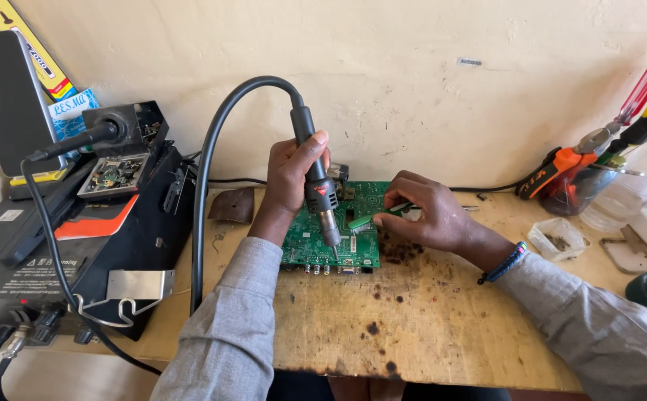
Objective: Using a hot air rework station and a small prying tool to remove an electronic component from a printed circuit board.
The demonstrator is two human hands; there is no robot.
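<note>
Green circuit board point(305, 241) lies under a hot-air tool point(316, 182) gripped by the left hand point(293, 174); the right hand point(423, 212) pinches green tweezers point(371, 217).

My left hand point(293, 174) is raised above the circuit board point(305, 241), fingers curled tight in a fist grip, wrist bent, forearm sleeved in grey. My right hand point(420, 212) rests low at the board's right edge, fingertips point(383, 220) pinched together, beaded band at wrist.
</note>
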